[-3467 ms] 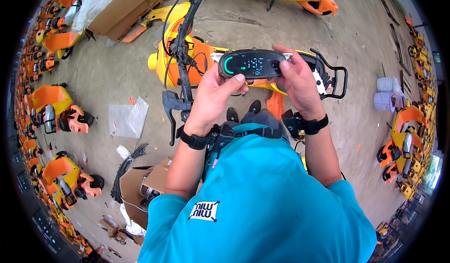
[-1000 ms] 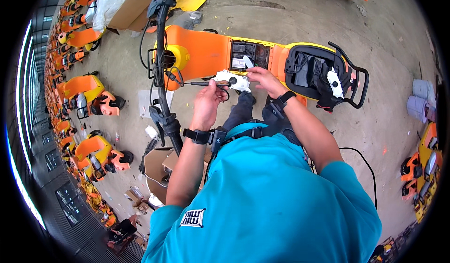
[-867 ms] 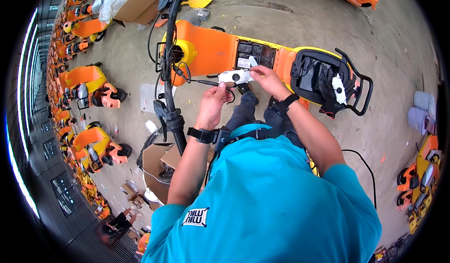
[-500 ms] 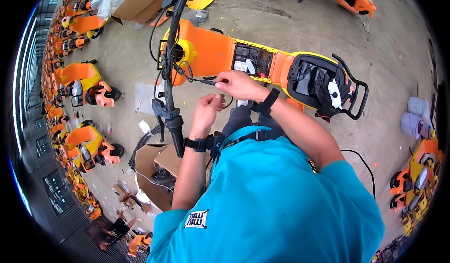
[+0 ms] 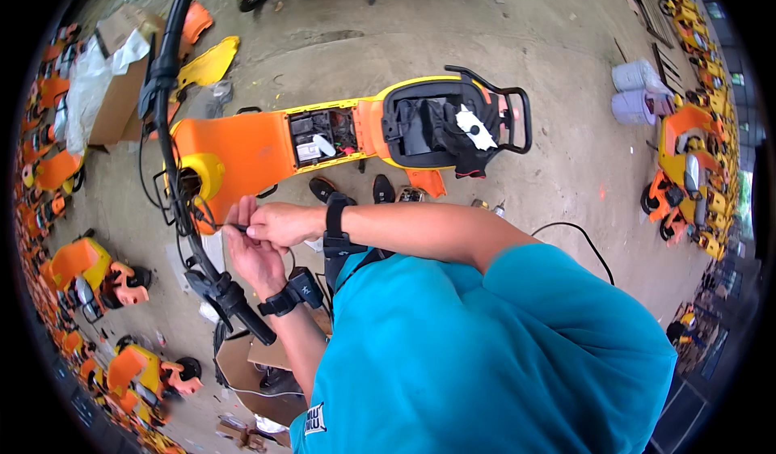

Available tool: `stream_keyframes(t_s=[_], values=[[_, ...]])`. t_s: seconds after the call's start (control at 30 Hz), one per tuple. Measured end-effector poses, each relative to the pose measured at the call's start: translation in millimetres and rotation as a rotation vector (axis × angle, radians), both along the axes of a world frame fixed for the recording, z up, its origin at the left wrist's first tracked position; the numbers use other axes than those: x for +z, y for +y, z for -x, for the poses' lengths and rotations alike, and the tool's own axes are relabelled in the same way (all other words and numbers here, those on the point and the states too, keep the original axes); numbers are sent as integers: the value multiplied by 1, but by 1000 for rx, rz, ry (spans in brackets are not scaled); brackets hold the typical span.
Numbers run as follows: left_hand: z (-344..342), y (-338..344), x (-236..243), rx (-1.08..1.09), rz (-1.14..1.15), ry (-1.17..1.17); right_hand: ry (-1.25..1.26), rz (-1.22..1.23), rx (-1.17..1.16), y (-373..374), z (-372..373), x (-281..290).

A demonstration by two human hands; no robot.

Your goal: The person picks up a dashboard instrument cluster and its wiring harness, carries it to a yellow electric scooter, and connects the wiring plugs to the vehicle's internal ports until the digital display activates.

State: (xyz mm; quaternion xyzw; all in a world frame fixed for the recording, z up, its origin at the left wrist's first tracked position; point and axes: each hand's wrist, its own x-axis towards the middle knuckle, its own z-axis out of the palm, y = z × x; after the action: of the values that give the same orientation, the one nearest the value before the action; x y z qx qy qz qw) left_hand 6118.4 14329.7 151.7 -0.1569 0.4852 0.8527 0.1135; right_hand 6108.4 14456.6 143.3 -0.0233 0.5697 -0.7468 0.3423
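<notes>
A partly stripped orange-and-yellow scooter (image 5: 234, 143) stands across in front of me, its black handlebar (image 5: 179, 181) at the left. Just right of the handlebar, my two hands meet at a thin black cable (image 5: 236, 226) that leads from the bar's wiring. My right hand (image 5: 284, 223) pinches the cable between thumb and fingers. Below and beside it, palm turned up, my left hand (image 5: 257, 265) has its fingertips on the same cable; some of its fingers are hidden behind the right hand. A loose loop of cable hangs by the right wrist.
The scooter's open battery bay (image 5: 323, 137) shows dark parts and a white piece. Black gloves (image 5: 459, 143) lie on its rear tray. An open cardboard box (image 5: 242, 369) stands below the handlebar. Purple buckets (image 5: 632, 106) sit at the right; more scooters (image 5: 77, 268) line the left.
My view has swung, shifting the scooter left in the picture. My hands, apart before, have come together on the cable, the left one now reaching up to it.
</notes>
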Motion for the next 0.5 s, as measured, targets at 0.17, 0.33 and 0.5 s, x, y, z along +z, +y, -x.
stream_keyframes(t_s=[0.17, 0.33, 0.5], values=[[-5, 0, -9, 45, -47, 47, -30, 62, -33, -6, -5, 4], [-8, 2, -7, 79, -137, 14, -232, 199, -59, 0, -8, 11], [-6, 11, 3, 129, -33, -21, -246, 203, -2, 18, -4, 15]])
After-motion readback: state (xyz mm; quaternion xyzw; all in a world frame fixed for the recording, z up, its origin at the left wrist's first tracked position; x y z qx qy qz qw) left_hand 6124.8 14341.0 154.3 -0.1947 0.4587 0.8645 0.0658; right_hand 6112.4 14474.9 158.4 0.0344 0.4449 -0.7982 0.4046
